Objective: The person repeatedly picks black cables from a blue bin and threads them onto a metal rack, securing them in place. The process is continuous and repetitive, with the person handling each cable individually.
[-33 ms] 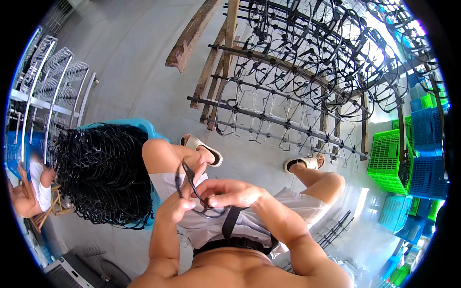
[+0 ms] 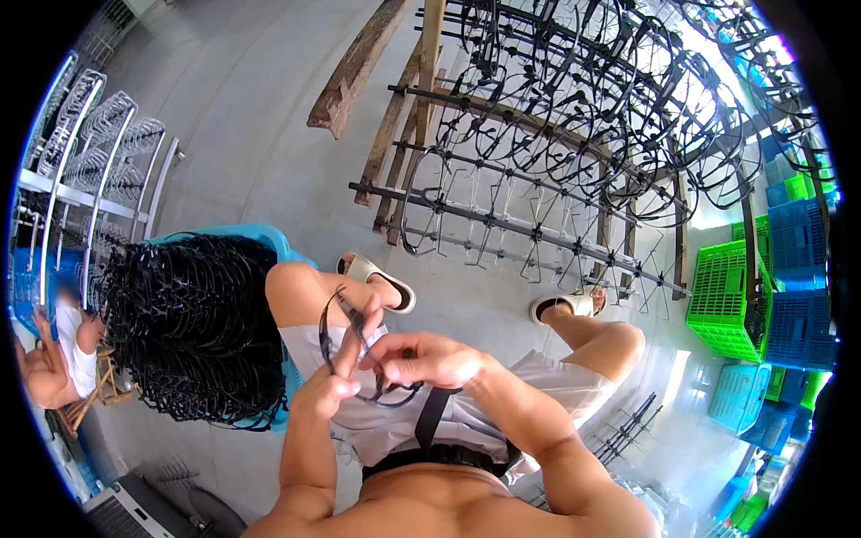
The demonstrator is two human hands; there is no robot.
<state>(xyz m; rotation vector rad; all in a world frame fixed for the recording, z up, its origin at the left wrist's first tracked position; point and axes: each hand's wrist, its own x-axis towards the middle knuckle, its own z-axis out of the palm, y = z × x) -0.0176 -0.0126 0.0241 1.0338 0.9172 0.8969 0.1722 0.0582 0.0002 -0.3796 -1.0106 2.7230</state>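
Observation:
Above my lap, both hands are closed on a thin, curved, black frame-like piece (image 2: 326,341) with a glossy surface. My left hand (image 2: 334,378) grips it from the left side, fingers pointing up and away. My right hand (image 2: 432,360) pinches its nearer part between thumb and fingers, where a curved loop hangs below. One end of the piece rises past my left fingers; its middle is partly hidden by my hands. To the left, a light-blue tub (image 2: 280,240) holds a heaped pile of similar-looking black pieces (image 2: 188,332).
Ahead stands a wooden rack (image 2: 386,170) with hooked metal bars (image 2: 502,220), many bearing black curved pieces. Green crates (image 2: 726,305) and blue crates (image 2: 801,323) are stacked at right. At far left are a metal rack (image 2: 90,193) and a seated person (image 2: 72,345).
The black piece has turned slightly in my hands, its raised end shifting a little. My right fingers have shifted slightly around it.

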